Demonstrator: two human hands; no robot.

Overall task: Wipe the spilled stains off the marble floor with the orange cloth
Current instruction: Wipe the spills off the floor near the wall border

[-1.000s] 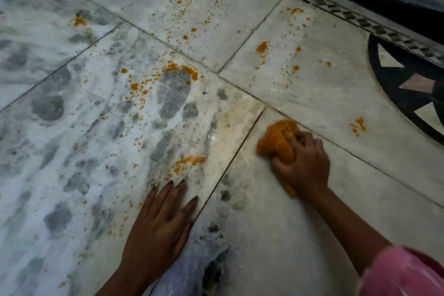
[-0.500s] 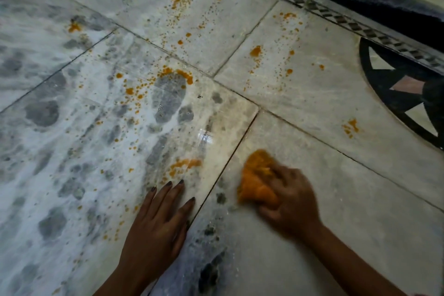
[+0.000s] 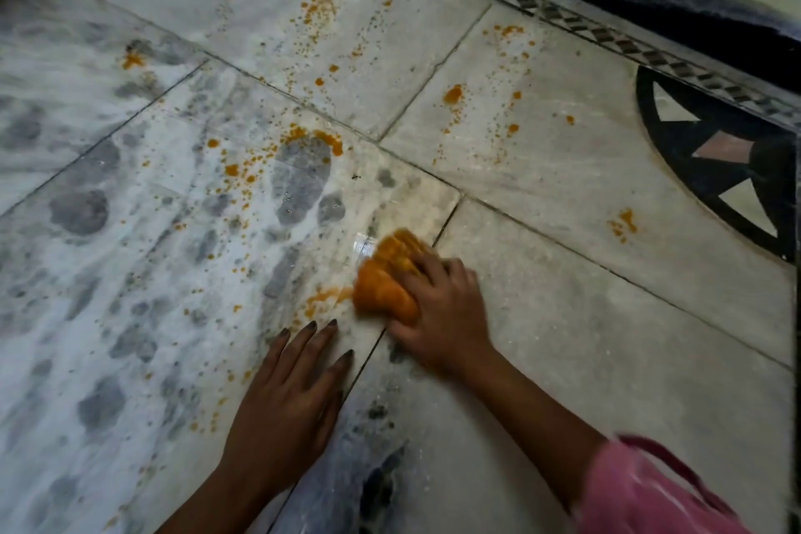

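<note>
Since 1 second ago, the right hand has slid the cloth left and toward the person, across the dark joint line between 2 tiles. Its fingers are curled over the bunched cloth and press it down on the floor. The cloth looks blurry, so I think it is mid-wipe.

The left hand lies flat on the floor with its fingers spread. It holds nothing. It looks like it props the person up.

A smeared orange stain touches the cloth's left edge, just past the left fingertips. So the next wipe should go left, and the right hand is the one to do it.

Many more orange spots sit farther off, toward the far edge of the floor by the patterned border. Most of the job is not done yet.
</note>
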